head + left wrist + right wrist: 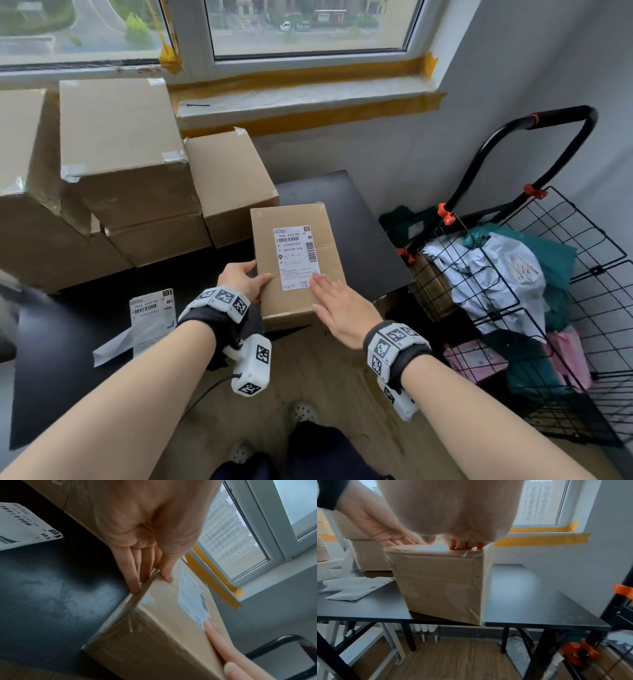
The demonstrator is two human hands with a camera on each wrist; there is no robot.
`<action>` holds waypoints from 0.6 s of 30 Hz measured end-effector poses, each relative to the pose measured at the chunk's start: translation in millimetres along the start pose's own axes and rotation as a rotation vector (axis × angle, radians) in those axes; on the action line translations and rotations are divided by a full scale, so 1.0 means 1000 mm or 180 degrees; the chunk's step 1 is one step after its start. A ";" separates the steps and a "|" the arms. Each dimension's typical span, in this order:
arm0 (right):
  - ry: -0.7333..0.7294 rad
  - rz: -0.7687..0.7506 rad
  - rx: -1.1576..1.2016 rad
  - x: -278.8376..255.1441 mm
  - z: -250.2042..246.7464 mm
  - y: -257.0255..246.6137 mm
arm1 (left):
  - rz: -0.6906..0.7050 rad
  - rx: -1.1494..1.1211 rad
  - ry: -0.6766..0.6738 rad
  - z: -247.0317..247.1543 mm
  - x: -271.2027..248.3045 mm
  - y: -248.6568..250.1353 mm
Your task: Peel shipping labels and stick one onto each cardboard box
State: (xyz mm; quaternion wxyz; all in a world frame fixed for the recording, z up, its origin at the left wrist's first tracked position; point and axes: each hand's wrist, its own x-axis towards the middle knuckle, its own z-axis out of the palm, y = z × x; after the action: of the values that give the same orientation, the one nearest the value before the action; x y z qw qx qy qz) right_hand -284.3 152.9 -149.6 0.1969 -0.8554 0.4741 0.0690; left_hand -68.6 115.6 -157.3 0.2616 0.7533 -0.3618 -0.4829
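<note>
A small cardboard box [291,308] lies on the black table [370,246], its near end over the table's front edge. A white shipping label [296,255] is stuck on its top. My left hand [255,274] grips the box's left edge, thumb on top and fingers down the side [135,582]. My right hand [329,287] lies flat, its straight fingers pressing the label's near right corner [205,622]. In the right wrist view the box [440,582] is tipped, its near bottom edge partly off the table, with the right hand's fingertips [465,546] on top.
A stack of label sheets [152,308] and loose backing paper [113,346] lie on the table to the left. Several larger cardboard boxes [120,144] are piled at the back left. A black wire cart [534,274] with parcels stands to the right.
</note>
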 end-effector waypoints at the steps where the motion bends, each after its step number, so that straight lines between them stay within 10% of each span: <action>1: -0.0012 0.0038 -0.0007 -0.002 -0.002 0.003 | 0.0001 -0.0018 -0.0018 0.000 -0.002 0.001; 18: -0.0218 0.0447 0.0289 0.074 -0.030 -0.005 | 0.0008 -0.0033 -0.0123 -0.001 -0.008 0.002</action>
State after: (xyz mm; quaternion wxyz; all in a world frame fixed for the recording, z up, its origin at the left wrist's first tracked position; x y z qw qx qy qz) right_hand -242.6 85.3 -143.1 0.2464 -0.8074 0.5285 0.0903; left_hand -70.3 120.5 -151.3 0.2591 0.7420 -0.3653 -0.4989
